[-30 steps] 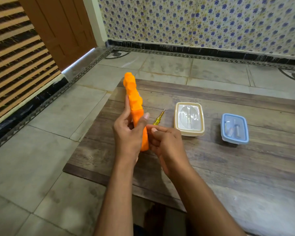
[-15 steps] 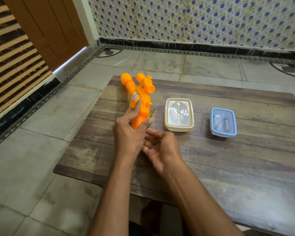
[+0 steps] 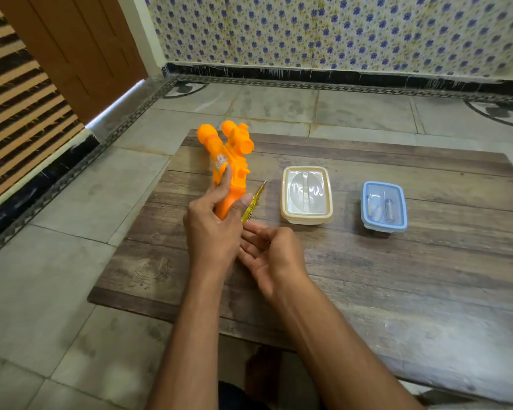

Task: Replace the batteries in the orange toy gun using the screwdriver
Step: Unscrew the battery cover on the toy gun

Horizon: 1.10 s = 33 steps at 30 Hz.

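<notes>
My left hand [image 3: 212, 232] grips the orange toy gun [image 3: 228, 161] by its handle, index finger stretched up along its side, and holds it above the wooden table's [image 3: 367, 276] left part with its barrel pointing away. A yellow screwdriver [image 3: 253, 201] lies on the table just right of the gun, tip pointing away. My right hand [image 3: 271, 253] rests palm up beside my left hand, fingers straight and holding nothing, its fingertips close to the screwdriver's handle end. A blue-lidded box [image 3: 384, 206] holds batteries.
A cream-lidded plastic box [image 3: 306, 195] stands between the screwdriver and the blue box. The low table sits on a tiled floor, with a patterned wall behind and a wooden door at the back left.
The gun has turned from edge-on to side-on and moved away from me in my left hand. My right hand has let go of it and opened, dropping toward the table.
</notes>
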Each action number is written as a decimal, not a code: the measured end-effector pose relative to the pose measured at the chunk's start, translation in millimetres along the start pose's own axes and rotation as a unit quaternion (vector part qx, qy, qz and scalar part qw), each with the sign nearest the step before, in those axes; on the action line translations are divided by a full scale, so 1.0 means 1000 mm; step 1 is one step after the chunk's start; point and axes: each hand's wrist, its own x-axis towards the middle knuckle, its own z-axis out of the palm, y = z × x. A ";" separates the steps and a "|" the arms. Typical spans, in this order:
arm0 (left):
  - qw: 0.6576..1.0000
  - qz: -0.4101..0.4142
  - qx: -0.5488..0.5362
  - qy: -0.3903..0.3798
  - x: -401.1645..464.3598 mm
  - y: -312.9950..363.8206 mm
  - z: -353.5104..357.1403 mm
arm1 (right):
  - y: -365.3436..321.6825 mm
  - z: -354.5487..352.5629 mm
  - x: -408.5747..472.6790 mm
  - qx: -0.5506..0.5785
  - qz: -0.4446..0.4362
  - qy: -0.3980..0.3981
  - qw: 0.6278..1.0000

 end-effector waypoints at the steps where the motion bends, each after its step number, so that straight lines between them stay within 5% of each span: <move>1: 1.000 0.006 0.008 -0.007 0.000 0.000 0.001 | 0.001 0.001 -0.001 0.008 -0.004 -0.002 1.000; 6: 0.999 -0.009 0.014 -0.036 0.000 -0.004 0.002 | 0.003 0.004 -0.010 0.044 0.023 -0.069 0.996; 17: 0.998 -0.051 -0.027 -0.027 0.002 -0.007 -0.003 | -0.001 -0.002 -0.004 0.066 0.022 -0.062 0.996; 33: 0.979 -0.038 0.190 0.058 -0.004 -0.002 -0.001 | 0.003 -0.002 -0.003 0.099 0.036 -0.096 0.990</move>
